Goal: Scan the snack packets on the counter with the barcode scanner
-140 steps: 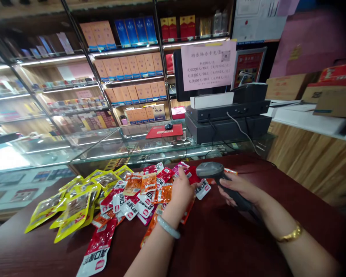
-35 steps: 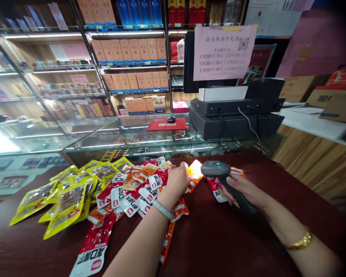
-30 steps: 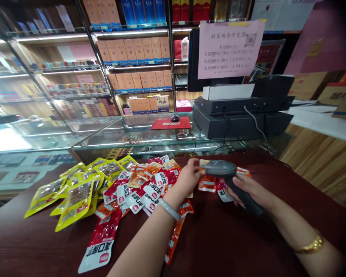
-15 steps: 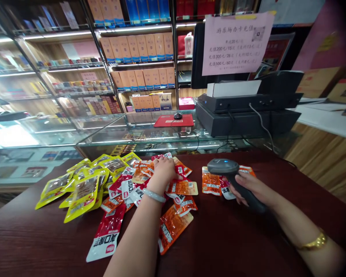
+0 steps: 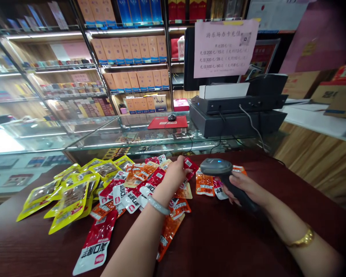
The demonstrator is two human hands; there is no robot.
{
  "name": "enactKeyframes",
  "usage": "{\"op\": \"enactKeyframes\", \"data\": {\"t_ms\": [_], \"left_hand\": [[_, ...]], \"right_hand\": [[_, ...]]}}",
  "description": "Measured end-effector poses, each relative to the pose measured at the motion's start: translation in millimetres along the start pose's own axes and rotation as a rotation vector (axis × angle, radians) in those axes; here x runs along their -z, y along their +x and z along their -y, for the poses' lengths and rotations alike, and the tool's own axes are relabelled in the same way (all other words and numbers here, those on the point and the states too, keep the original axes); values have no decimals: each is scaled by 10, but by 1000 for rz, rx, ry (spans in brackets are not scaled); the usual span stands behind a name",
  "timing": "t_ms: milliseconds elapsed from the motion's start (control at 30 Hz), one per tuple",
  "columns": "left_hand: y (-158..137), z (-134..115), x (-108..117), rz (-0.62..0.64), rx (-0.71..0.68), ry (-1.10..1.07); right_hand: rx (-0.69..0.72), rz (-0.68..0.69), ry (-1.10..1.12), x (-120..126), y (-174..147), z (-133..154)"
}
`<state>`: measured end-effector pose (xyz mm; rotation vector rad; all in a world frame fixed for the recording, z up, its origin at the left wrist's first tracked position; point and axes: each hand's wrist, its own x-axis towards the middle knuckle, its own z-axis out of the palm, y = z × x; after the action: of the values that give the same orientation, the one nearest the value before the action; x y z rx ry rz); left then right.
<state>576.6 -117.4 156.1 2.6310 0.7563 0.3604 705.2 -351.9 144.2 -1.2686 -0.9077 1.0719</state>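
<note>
A red snack packet (image 5: 192, 164) is pinched, grip nearly closed, by the left hand (image 5: 175, 175) at the barcode scanner (image 5: 216, 166)'s nine o'clock; the scanner is firmly clasped by the right hand (image 5: 243, 190). Few packets (image 5: 205, 186) appear set apart beneath it; most are left in the heap (image 5: 129, 202) toward eight o'clock.

My left hand (image 5: 177, 173) and right hand (image 5: 245, 188) are bare, as are my forearms (image 5: 135, 238). I wear a smooth, rounded bangle (image 5: 158, 206) of milky, pale grey-green on my left wrist, and a shiny gold bracelet (image 5: 305, 237) with a raised surface on my right.
</note>
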Motion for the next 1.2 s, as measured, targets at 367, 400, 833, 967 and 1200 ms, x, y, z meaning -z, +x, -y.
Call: {"op": "enactKeyframes", "data": {"t_ms": [367,400,833,967,1200], "left_hand": [[-4,-109,-220,65,66,-488],[-9,-123,-217,106,26,-578],[-136,94,246,391,-241,406],[-51,132,136,213,-170,317],[79,232,5,87,-14,62]], "right_hand": [[3,-32,5,12,-16,14],[10,-35,7,15,-17,18],[-60,15,-12,6,9,-14],[-63,34,-17,-1,10,-21],[-33,25,4,5,15,-34]]}}
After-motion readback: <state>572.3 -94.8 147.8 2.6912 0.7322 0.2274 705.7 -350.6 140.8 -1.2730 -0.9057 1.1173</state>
